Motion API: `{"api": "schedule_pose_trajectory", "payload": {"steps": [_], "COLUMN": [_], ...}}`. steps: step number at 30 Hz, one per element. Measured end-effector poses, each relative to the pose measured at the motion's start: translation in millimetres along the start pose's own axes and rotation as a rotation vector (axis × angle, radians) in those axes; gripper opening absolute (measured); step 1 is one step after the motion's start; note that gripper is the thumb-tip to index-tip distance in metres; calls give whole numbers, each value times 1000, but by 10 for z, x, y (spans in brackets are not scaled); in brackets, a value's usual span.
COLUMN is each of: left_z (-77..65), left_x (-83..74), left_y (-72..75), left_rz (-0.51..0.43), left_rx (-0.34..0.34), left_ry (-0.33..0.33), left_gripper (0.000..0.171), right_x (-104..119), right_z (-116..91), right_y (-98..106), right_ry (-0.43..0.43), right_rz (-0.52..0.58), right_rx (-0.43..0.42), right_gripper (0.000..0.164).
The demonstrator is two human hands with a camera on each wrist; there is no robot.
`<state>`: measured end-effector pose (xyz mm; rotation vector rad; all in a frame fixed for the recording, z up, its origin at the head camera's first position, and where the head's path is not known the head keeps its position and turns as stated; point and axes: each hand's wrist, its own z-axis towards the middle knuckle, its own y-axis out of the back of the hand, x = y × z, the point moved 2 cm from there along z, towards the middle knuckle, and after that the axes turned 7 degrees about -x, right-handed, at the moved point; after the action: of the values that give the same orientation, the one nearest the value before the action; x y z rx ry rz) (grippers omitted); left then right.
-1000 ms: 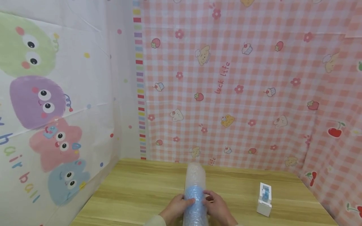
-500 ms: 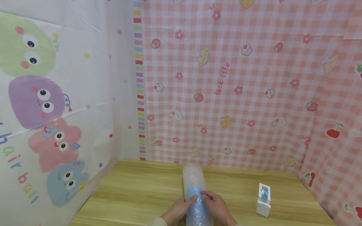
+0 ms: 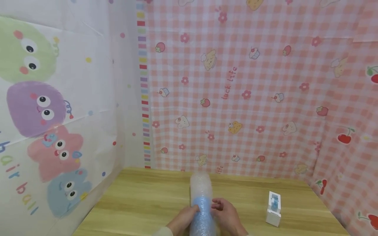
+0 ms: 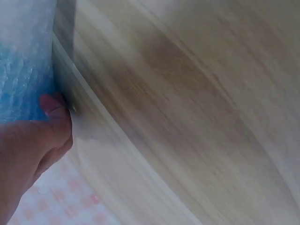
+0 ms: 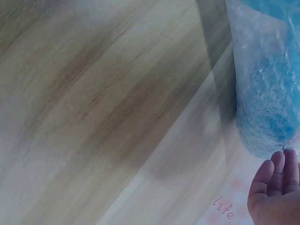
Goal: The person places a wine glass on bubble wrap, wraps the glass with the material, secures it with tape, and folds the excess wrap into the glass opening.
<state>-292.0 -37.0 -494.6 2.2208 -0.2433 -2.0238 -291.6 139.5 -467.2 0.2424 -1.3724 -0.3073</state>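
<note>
A cylindrical roll of clear and blue bubble wrap [image 3: 202,209] is laid lengthwise on a yellowish wood-grain table [image 3: 141,196]. Its left side is gripped by the left hand [image 3: 183,219]. The right hand [image 3: 226,216] is held with fingers loosely extended at its right edge; contact cannot be confirmed.

The head view is evenly lit; dimmer, hazier wrist views show shadows on the tabletop [image 5: 117,93].

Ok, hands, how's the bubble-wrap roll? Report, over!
Left hand on the bubble-wrap roll. Right hand at its right side. Roll between both. White box off right, probably not blocking.
</note>
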Motion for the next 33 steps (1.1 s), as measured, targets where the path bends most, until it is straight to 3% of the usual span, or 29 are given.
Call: {"api": "schedule_pose_trajectory", "payload": {"steps": [5,7,10,16,23,26,28,30,33], "left_z": [5,7,16,30,35,39,40,43,53], "left_x": [9,2,-9,-12,49,70,69,47,-18], "left_y": [-2,6,12,-18,-66,-71,-58,-24,36], "left_rz": [-5,10,12,17,-137,-205,-189,-107,96], "left_rx": [84,80,68,85,132,170,179,151,67], "left_ry": [54,82,100,45,29,-8,-43,-121,-298], "left_gripper": [70,72,69,56,58,66,70,70,63], "right_x": [-21,-32,-45,-48,-31,2,24,41,54], "right_z": [-10,-19,-27,-20,-8,5,14,14,0], "right_y": [7,10,12,2,7,10,7,1,-10], "right_ry": [-13,-10,-3,56,38,58,86,115,181], "right_rz": [-2,14,27,-26,-76,-116,-157,-195,-271], "right_rx": [1,2,8,-9,-37,-37,-38,-42,-59], "right_gripper": [39,40,40,39,37,35,33,29,21]}}
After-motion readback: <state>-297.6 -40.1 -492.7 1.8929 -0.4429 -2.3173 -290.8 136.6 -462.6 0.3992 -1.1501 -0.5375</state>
